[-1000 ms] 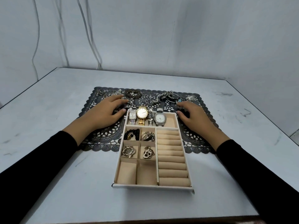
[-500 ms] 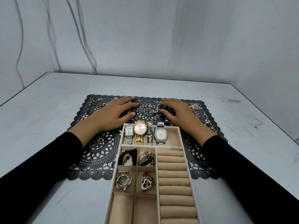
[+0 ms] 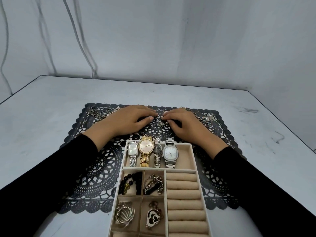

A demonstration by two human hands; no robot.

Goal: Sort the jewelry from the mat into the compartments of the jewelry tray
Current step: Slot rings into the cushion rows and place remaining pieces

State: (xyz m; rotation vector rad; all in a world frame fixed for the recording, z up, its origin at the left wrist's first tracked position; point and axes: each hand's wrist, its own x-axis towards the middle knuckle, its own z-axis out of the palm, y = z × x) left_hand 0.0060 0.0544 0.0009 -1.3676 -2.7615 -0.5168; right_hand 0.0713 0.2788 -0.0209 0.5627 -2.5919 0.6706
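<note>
Black lace mat (image 3: 102, 168) with both hands resting at its centre. Left hand (image 3: 130, 120): fingers nearly straight, tips touching a small silver piece (image 3: 159, 123). Right hand (image 3: 186, 124): fingers bent onto the same piece, grip indeterminate. Jewelry tray (image 3: 192, 156), nearer the wearer, holds four watches (image 3: 145, 147) in its far compartment.

My left hand (image 3: 126, 121) and right hand (image 3: 184, 124) now lie close together at the middle of the mat (image 3: 95, 168), fingertips nearly meeting over a small silver piece (image 3: 159, 123). A second ago they flanked the tray's (image 3: 192, 156) far end.
</note>
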